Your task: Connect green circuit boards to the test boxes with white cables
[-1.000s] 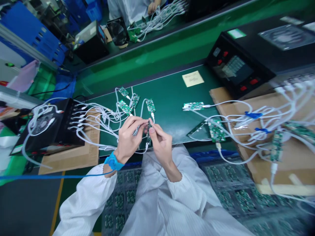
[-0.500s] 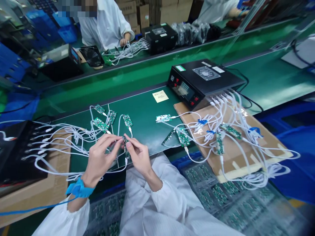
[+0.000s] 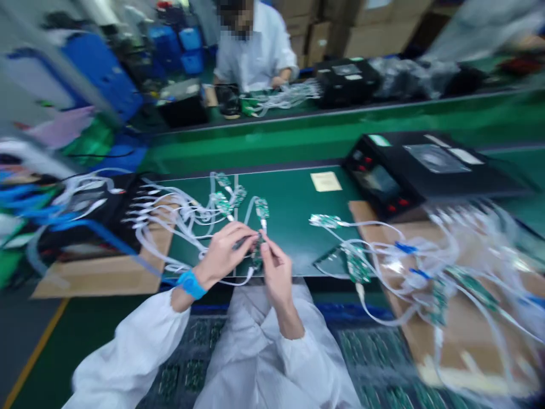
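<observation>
Between my hands, near the bench's front edge, is a small green circuit board [image 3: 256,255] with a white cable at its lower end. My left hand [image 3: 227,250], with a blue wrist strap [image 3: 191,284], pinches at the board's top left; fingers hide the exact contact. My right hand [image 3: 277,270] is closed on the board's right side. Just beyond lies another cabled circuit board [image 3: 261,208]. Several more boards [image 3: 222,203] lie to the left, joined by white cables [image 3: 187,207] to a black box [image 3: 102,218].
At right, a black test unit [image 3: 426,170] with a screen stands by cardboard [image 3: 409,324] covered with tangled cables and boards. A yellow note [image 3: 326,182] lies on the green bench. Trays of boards [image 3: 374,363] sit below. A person [image 3: 255,51] works across the bench.
The camera view has swung left, so the scene sits further right and shows more of the left side. My hands keep nearly the same hold on the board.
</observation>
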A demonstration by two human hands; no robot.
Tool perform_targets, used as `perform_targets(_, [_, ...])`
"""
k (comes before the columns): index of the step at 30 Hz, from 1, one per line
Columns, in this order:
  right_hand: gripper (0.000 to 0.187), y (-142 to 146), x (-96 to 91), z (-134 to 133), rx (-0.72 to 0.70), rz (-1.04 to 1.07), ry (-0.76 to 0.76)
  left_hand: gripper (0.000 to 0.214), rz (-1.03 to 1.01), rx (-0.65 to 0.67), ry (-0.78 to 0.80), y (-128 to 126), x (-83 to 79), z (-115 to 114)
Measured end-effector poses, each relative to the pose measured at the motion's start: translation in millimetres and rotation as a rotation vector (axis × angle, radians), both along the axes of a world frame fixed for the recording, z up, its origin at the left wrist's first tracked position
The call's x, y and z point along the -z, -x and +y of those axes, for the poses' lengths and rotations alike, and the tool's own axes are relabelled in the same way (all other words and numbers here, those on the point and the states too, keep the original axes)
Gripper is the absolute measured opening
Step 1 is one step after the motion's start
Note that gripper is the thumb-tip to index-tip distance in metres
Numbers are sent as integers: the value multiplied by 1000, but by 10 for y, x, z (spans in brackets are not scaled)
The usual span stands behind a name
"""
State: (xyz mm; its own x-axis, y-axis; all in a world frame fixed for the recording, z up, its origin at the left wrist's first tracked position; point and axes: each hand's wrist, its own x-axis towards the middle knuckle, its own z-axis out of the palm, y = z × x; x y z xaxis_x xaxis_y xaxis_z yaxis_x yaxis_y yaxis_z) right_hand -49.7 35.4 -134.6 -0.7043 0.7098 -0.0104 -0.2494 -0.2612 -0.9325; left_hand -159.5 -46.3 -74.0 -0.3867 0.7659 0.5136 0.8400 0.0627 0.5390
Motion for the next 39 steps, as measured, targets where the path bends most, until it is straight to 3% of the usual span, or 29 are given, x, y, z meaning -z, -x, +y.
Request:
perform_targets(2, [55,5,37,34,31,-67,-72,11,22,-22,23,9,-19,-50])
perform_targets(4, [61,41,95,81,83,-131,-150,23,24,-151,29,46,-54,-179])
perform_targets(8, [71,99,240,157,190,-328,-429,36,22,-651,-116,49,-89,-680])
perform_targets(11, [72,105,333,190,228,-374,-613,59,-20,-959,-165,48,3,-1120])
perform_targets(15, [71,116,381,204,295,-337,-766,90,-177,-1158,-145,217,231,-1521])
perform_targets(20, [68,91,375,213,309,-314,-783,92,-234,-1163,-245,475,419,-1612])
perform_targets(25, [63,73,357,179,353,-295,-754,90,-243,-1167,-333,492,447,-1598])
perform_targets(29, [44,-37,305,70,513,-150,-657,66,-243,-1170,-430,408,443,-1676])
perform_targets(31, [26,-147,325,21,561,-39,-644,45,-299,-1118,-376,393,456,-1703])
perform_targets(35, [24,-383,531,-55,319,79,-673,34,-433,-997,-172,494,510,-1687])
perform_targets(39, [27,-623,923,-184,20,-51,-839,24,-402,-961,-59,699,563,-1653])
